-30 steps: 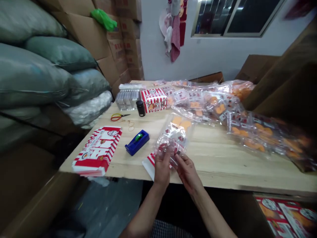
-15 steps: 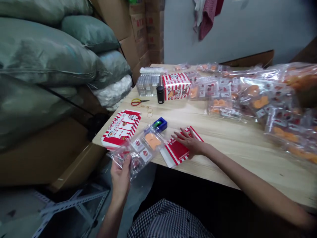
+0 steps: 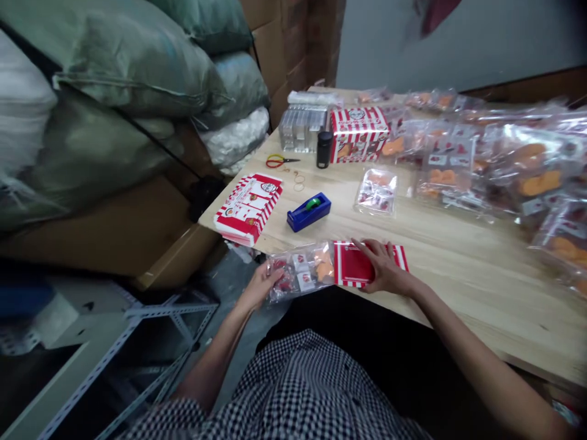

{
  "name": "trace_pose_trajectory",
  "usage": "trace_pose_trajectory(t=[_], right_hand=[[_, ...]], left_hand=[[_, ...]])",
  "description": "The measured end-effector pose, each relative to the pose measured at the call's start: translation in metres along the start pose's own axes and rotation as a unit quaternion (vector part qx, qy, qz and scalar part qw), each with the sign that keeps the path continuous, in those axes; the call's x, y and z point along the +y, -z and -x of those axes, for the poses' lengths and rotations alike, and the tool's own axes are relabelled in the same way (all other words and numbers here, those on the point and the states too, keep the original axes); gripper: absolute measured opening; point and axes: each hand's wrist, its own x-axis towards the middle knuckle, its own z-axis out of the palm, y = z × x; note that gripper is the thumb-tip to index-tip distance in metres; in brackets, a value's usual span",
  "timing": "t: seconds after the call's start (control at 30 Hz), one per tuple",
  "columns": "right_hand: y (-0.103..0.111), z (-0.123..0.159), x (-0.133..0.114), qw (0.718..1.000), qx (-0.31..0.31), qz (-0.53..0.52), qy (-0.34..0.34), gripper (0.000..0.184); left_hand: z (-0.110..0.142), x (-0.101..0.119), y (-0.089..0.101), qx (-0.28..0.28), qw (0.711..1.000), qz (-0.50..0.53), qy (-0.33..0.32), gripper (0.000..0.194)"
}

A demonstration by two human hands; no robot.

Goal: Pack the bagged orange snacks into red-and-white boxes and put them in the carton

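Over the near edge of the desk (image 3: 458,275), a clear plastic bag (image 3: 302,272) is being held, closed in the left grip (image 3: 261,284), while a red-striped card (image 3: 369,264) is pressed flat under the open right grip (image 3: 387,266), seemingly to stop it sliding. The bag's contents are partly hidden by glare and fingers.

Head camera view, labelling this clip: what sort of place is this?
Probably a packing workshop or storeroom: stacked cardboard cartons and bulging sacks stand beside a wooden table holding a tape dispenser and flat red-and-white printed boxes.
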Motion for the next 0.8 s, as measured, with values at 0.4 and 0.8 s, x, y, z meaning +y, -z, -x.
trace_pose_trajectory(t=[0.4,0.8], right_hand=[[-0.004,0.009,0.009,1.000,-0.007,-0.010,0.007,0.121],[-0.008,0.018,0.011,1.000,0.017,-0.010,-0.021,0.120]], left_hand=[[-0.046,0.019,0.006,-0.201,0.978,-0.042,0.046,0.056],[-0.069,0.036,0.002,-0.272,0.959,-0.034,0.072,0.050]])
